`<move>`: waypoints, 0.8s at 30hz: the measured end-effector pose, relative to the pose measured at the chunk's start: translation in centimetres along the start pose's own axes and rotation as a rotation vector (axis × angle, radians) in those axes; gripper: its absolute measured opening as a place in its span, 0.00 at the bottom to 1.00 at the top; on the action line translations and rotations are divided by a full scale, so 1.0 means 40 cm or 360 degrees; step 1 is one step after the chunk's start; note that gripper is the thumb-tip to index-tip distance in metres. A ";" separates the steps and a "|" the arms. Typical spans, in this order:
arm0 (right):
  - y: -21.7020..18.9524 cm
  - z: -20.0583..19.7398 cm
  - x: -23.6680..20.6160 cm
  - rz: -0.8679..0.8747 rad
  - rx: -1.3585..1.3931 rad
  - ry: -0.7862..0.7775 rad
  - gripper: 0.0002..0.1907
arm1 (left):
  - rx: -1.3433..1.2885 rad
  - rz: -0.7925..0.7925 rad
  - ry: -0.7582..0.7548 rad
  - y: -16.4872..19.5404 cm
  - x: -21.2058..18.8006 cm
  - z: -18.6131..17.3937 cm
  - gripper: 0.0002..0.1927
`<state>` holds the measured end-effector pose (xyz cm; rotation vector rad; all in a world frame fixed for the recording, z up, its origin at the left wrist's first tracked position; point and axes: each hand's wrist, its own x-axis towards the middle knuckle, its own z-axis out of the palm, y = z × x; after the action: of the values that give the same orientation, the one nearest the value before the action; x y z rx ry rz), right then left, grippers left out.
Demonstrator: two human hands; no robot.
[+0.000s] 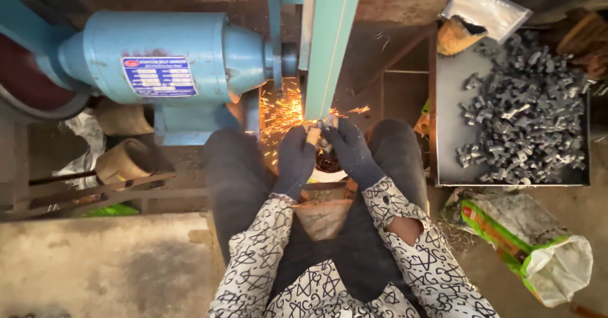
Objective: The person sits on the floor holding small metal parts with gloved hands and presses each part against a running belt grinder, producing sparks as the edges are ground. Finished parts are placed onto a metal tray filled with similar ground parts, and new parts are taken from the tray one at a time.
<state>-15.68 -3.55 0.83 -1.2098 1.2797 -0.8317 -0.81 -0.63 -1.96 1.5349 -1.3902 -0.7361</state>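
Head view: two gloved hands, left hand and right hand, pinch one small metal piece against one grinding belt; fingers pressed together; one tray holds many grey metal parts.

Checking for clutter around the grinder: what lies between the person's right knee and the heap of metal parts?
Only the tray's upright left wall and bare floor, in the head view.

Both hands pinned close under the belt guard; blue motor blocks the left side, sparks fill the gap between. Right side walled by metal tray of castings. Knees box in both sides. Open room only back toward the lap and over bare floor at lower left.
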 end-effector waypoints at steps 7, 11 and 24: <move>-0.018 -0.014 -0.009 -0.0045 0.0306 0.0100 0.08 | -0.0537 -0.0300 0.0036 0.052 0.006 0.018 0.14; -0.047 -0.102 -0.021 -0.0085 0.0107 0.0109 0.07 | -0.0430 -0.0384 -0.0089 0.053 0.002 0.020 0.16; 0.046 -0.616 -0.067 0.0234 -0.2089 0.0698 0.11 | -0.0979 -0.1162 -0.2119 0.056 -0.073 0.088 0.30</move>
<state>-40.39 -5.37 2.63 -1.9241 2.3941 -0.0252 -5.43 1.51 -1.79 0.9334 -1.1283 -2.6671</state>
